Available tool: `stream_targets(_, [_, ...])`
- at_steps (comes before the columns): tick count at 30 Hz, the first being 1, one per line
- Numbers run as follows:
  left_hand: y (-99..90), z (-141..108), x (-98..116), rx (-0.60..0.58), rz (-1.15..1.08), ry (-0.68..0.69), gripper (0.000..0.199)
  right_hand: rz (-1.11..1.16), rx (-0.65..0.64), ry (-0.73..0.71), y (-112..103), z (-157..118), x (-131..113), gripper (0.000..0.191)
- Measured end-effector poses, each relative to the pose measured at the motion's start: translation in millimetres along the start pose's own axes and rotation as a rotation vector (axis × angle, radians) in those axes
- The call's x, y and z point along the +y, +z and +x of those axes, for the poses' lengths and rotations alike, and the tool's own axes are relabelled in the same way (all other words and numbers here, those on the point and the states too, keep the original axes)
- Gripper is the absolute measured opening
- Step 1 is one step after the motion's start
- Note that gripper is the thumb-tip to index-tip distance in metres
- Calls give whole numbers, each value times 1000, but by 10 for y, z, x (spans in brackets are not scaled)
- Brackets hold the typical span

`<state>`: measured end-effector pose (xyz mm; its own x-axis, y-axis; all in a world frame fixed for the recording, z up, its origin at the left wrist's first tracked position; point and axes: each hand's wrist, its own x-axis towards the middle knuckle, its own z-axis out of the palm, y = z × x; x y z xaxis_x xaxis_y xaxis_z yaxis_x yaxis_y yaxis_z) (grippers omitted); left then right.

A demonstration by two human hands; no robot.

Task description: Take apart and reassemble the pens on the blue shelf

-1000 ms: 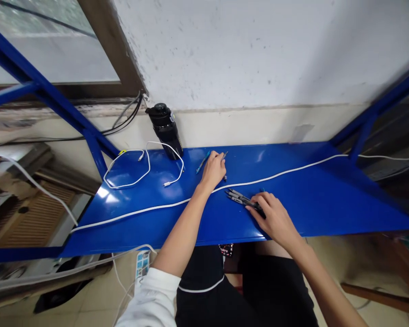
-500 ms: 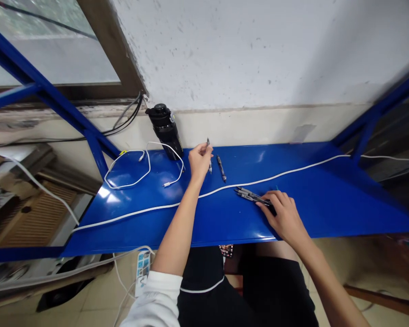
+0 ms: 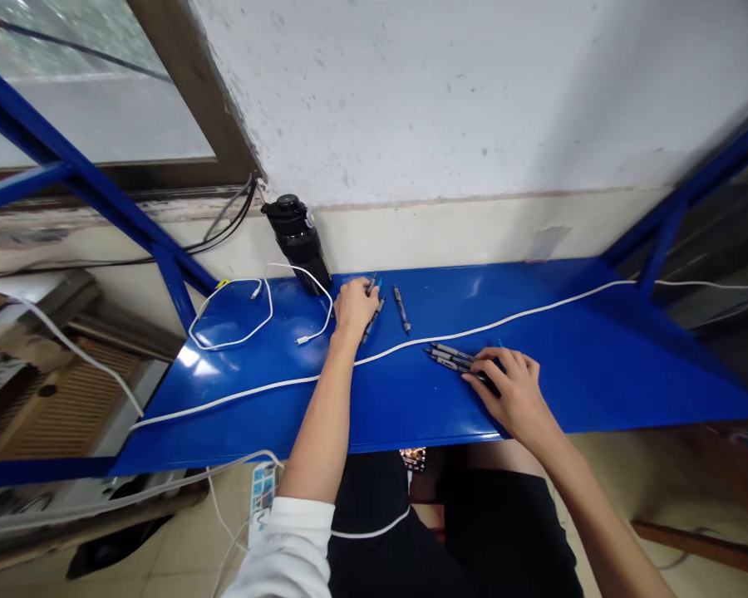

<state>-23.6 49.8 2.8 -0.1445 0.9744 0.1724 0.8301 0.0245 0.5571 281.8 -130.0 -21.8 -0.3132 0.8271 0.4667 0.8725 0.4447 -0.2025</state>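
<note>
On the blue shelf, my left hand (image 3: pixel 354 309) is low beside the black bottle, its fingers closed round a pen (image 3: pixel 371 284) whose tip shows past the fingertips. Another dark pen (image 3: pixel 375 321) lies just by these fingers; whether they touch it I cannot tell. A grey and black pen (image 3: pixel 401 309) lies alone to the right, pointing away from me. Nearer the front edge, my right hand (image 3: pixel 509 384) is closed over the ends of several grey and black pens (image 3: pixel 450 357), which lie side by side and point left. Its palm hides their far ends.
A black bottle (image 3: pixel 299 245) stands at the back against the wall. A looped white charging cable (image 3: pixel 230 342) lies at the left. One long white cable (image 3: pixel 274 384) crosses the blue shelf (image 3: pixel 399 407). A power strip (image 3: pixel 262 490) is below, on the left.
My left hand has come down and slightly left with its pen, to the shelf surface. The pens under my right hand have spread a little; that hand stays in nearly the same place.
</note>
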Motion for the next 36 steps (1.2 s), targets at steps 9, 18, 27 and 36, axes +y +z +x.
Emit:
stream_targets(9, [45, -76, 167, 31, -110, 106, 13, 52, 0, 42, -5, 7, 3, 15])
stream_targets(18, [189, -269, 461, -37, -118, 230, 26, 60, -3, 46, -11, 9, 15, 15])
stream_targets(27, [153, -288, 406, -111, 81, 236, 20, 96, -13, 63, -15, 1, 25, 11])
stream_targets(36, [173, -372, 521, -40, 13, 253, 25, 138, 18, 83, -35, -7, 11, 9])
